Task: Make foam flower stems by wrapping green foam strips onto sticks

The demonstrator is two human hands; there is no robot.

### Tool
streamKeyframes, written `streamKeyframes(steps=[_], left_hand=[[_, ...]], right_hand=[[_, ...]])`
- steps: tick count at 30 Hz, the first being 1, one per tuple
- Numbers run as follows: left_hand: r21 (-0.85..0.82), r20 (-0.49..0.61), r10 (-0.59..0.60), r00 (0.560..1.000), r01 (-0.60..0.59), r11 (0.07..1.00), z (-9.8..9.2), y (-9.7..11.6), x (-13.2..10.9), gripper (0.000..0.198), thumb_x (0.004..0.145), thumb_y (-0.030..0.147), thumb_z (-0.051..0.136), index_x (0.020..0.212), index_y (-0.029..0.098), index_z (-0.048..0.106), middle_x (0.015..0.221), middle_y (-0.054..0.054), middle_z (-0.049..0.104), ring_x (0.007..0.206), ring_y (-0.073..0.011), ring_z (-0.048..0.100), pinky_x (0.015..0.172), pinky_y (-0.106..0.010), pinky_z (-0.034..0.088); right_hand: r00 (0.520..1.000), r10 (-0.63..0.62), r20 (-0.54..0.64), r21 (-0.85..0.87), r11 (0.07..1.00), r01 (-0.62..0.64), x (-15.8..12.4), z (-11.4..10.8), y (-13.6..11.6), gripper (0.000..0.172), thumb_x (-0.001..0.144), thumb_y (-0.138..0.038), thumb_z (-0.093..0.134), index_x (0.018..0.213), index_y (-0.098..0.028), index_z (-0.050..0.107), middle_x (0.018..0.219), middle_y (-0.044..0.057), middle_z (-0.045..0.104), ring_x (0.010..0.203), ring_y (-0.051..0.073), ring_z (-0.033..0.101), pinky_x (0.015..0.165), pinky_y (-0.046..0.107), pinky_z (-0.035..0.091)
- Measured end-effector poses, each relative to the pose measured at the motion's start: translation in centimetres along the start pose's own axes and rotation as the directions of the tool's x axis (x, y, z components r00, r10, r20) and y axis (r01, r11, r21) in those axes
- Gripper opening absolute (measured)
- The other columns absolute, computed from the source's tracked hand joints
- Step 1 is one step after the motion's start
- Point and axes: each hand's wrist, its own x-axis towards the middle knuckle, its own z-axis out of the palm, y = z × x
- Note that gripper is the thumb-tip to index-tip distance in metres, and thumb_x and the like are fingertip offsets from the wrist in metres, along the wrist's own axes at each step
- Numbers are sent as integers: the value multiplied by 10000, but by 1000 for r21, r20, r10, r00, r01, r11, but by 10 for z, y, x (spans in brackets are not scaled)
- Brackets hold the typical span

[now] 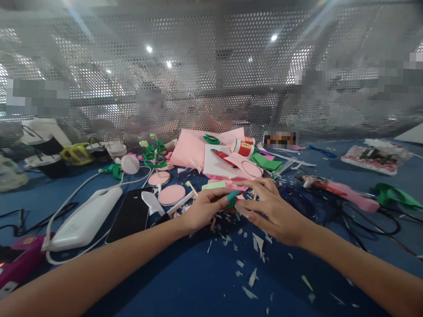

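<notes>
My left hand (pixel 206 206) is closed, its thumb and fingers pinching a small green piece (pixel 232 202) at the middle of the view. A teal color shows at the thumb's tip. My right hand (pixel 270 208) reaches in from the right, its fingers bent and apart beside the green piece; whether they touch it is unclear. Just behind the hands lie a light green paper strip (pixel 213 185) and pink paper. Pink discs (pixel 171 194) rest left of my left hand, near a small plant-like shape of green loops (pixel 155 155).
White paper scraps (pixel 258 246) litter the blue table (pixel 192 288). A white power bank (pixel 86 218), a black phone (pixel 130 215) and a magenta power strip (pixel 13 271) lie left. A pink glue gun (pixel 350 195) with cables lies right. Perforated metal mesh (pixel 188 59) stands behind.
</notes>
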Motion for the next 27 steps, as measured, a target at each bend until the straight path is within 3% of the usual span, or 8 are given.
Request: streamKeyframes(steps=[4,10,13,16,20,23,27], left_hand=[[72,-50,31,998,-27,997,4,6,1,287,686,281,695,947,163,672,991,-79,685,883,-167,630,819,-309,481],[52,-27,54,998,-52,997,4,3,1,239,666,166,688,904,153,669,915,-57,700,835,-145,640,816,-300,487],[64,-38,31,999,-28,998,6,3,1,197,695,147,646,890,144,677,872,-46,702,766,-126,637,769,-276,501],[60,-66,0,998,4,998,7,5,1,172,701,134,623,861,144,686,805,-25,696,668,-102,622,687,-244,514],[86,-74,-26,997,33,996,7,6,0,163,693,134,620,837,144,695,746,-15,686,572,-81,594,622,-226,514],[101,-74,-16,997,23,995,6,5,0,165,686,143,624,831,147,701,780,-26,695,567,-82,598,614,-228,517],[151,-53,22,998,-14,988,5,4,0,205,682,170,639,876,143,700,861,-53,707,695,-125,638,697,-258,524]], right_hand=[[998,59,31,134,989,-62,0,0,-4,388,942,-387,287,1039,-239,632,1299,82,379,1213,278,256,1010,509,241],[991,128,26,265,955,-130,0,6,-4,507,944,-441,181,953,-224,638,1303,70,381,1228,279,253,1039,516,201],[985,171,21,286,943,-169,-1,7,-5,535,941,-450,191,798,-206,646,1302,60,392,1218,278,275,1040,504,211],[983,182,20,286,941,-180,0,5,-8,516,944,-434,209,775,-199,637,1295,65,396,1217,273,278,1039,506,208],[984,174,34,294,939,-176,0,0,-11,469,946,-417,222,868,-204,633,1276,76,408,1227,266,269,1046,491,207],[977,213,30,352,912,-210,0,1,-11,450,936,-461,226,1120,-230,566,1284,81,418,1233,267,273,1049,495,210],[943,332,32,471,827,-307,-3,8,-6,603,882,-605,198,1283,-245,468,1290,78,449,1280,293,233,1068,527,160]])
